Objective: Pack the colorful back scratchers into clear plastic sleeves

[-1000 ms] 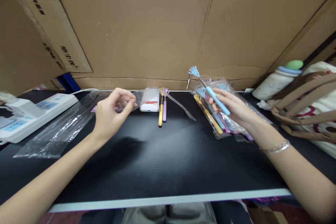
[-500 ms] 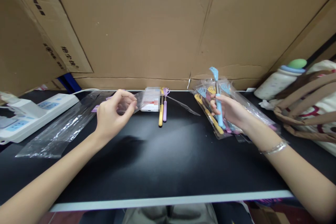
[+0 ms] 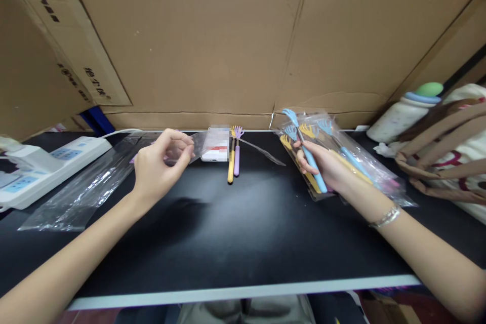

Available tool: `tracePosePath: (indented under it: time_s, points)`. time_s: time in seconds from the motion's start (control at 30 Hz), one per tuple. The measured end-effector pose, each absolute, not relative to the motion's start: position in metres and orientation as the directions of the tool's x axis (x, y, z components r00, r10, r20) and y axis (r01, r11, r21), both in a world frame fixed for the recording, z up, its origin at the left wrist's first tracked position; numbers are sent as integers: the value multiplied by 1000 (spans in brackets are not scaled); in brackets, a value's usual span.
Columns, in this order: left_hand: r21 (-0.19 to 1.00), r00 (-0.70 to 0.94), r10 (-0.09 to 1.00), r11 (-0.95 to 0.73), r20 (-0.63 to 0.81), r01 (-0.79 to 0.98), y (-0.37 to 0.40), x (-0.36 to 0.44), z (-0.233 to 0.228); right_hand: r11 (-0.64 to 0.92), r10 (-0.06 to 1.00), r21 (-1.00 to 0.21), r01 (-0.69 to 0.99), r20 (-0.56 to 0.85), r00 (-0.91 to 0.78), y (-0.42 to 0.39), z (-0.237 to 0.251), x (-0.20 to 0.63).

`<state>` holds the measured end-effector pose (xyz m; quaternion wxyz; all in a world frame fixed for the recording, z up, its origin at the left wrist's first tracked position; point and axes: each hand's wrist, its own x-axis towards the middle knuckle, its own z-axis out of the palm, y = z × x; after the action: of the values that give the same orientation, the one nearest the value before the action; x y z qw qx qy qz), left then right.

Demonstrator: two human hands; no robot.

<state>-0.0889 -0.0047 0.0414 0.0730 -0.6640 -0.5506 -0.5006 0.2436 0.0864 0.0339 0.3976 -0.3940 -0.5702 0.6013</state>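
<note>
My right hand [image 3: 322, 164] is closed around the handle of a blue back scratcher [image 3: 312, 164], its claw end tilted up and to the left. Under and behind it lie several more back scratchers in clear plastic bags [image 3: 355, 149], blue, yellow and pink. With thumb and fingers pinched, my left hand [image 3: 161, 164] holds a clear plastic bag [image 3: 198, 140] that reaches toward the phone. A yellow back scratcher [image 3: 231, 164] and a purple back scratcher [image 3: 237, 161] lie side by side in the middle of the black table [image 3: 243, 243].
A white phone [image 3: 214, 154] lies at the back middle, beside a thin clear strip [image 3: 264, 152]. A white power strip [image 3: 56, 167] and flat clear plastic bags [image 3: 81, 197] are on the left. To the right stand a white bottle [image 3: 397, 119] and a bag with brown handles [image 3: 429, 152].
My right hand has moved slightly left with the blue back scratcher, whose claw end has tipped left and down. My left hand keeps its pinch, nearly in the same place.
</note>
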Motion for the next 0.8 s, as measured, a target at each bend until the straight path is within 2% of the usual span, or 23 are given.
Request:
tracePosePath:
  time_s: [0.2, 0.37, 0.43, 0.6, 0.7, 0.8]
  points:
    - [445, -164, 555, -419, 815, 791, -5, -89, 55, 10, 963, -999, -42, 21, -267, 84, 30, 237]
    - [497, -215, 531, -473, 820, 728, -2, -87, 73, -5, 960, -998, -70, 14, -279, 82, 31, 234]
    - [482, -201, 518, -494, 831, 724, 3, -82, 80, -23, 961, -995, -93, 3, -276, 81, 31, 233]
    - [338, -93, 539, -377, 837, 863, 25, -63, 106, -17, 968, -993, -114, 12, -252, 81, 29, 233]
    - [209, -69, 468, -254, 881, 944, 42, -54, 123, 1, 971, -993, -119, 29, -238, 81, 29, 234]
    - [110, -18, 458, -175, 889, 978, 54, -45, 130, 55, 976, -990, -131, 81, -204, 78, 30, 233]
